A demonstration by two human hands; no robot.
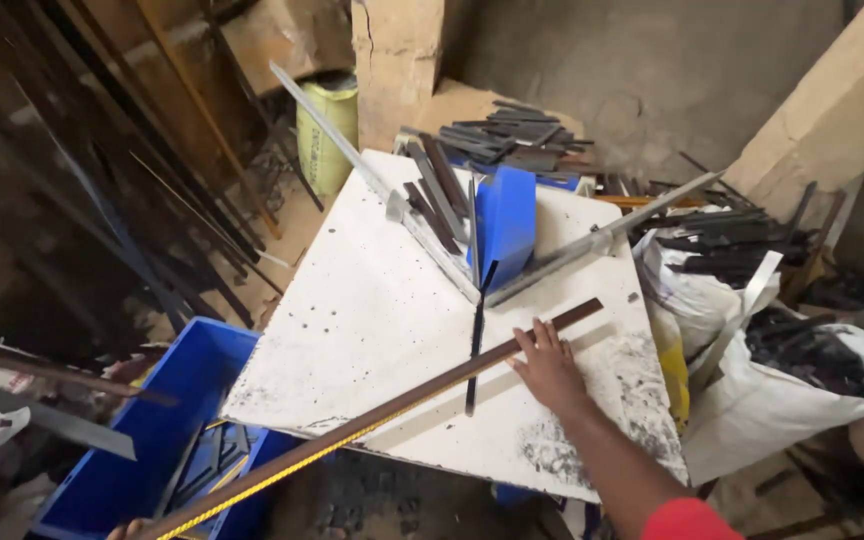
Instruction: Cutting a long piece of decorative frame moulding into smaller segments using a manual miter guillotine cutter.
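— Two hands are working here, though only one is showing properly. The right hand [550, 367] is lying flat, fingers spread, on the long brown metal strip [382, 420] that is crossing the white board [372, 320] from far right to near left.

— And the left hand [130, 529]?

— It is being cut off by the near edge; I cannot tell whether it is gripping the strip's near end or only touching it.

— Any packages?

— A yellow-green sack [326, 130] is standing far left beside a pillar; its print is too small to make out. A white sack [782, 390] is slumping at the right, holding dark metal offcuts.

— What is getting in the way?

— A blue block [505, 225] is sitting on the far part of the board between grey angle bars, and a thin dark rod [475, 340] is running from it under the strip. A blue crate [162, 430] is sitting near left, partly hidden under the board, and dark rods are leaning at the far left.
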